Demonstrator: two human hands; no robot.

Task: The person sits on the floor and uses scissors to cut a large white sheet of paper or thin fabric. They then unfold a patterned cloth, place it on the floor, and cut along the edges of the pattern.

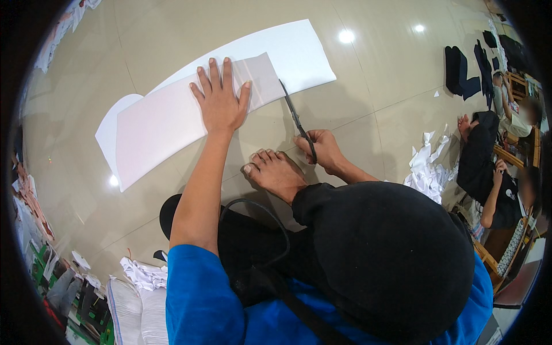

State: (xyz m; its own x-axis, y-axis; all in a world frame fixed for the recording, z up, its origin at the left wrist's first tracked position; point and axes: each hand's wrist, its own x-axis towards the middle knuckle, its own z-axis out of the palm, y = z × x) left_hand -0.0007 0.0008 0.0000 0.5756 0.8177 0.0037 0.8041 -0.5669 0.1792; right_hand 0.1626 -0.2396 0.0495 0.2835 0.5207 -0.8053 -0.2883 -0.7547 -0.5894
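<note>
The left hand (221,106) lies flat, with its fingers spread and its thumb out to the right. It holds nothing in a pinch. Its palm and fingers rest on a pale pink sheet (155,126), past the middle toward the right end. Near the thumb, a few light stripes run across the pink sheet.

The pink sheet lies on top of a bigger white sheet (302,52), and both are on the shiny tan floor (368,69), on the far side of the person. The white sheet sticks out at the far side, at the right end and in a round bit at the left.

The right hand (324,149) is closed around the handles of dark scissors (295,115). The scissors point far and a little left. Their tip is over the white sheet, just beside the right end of the pink one. It is hard to tell if the blades are apart.

A bare foot (279,175) is on the floor between the two arms, just left of the right hand. Farther right is a pile of white scraps (426,167). Dark cloth pieces (457,72) lie at the far right. A full white sack (123,307) is at the near left.
</note>
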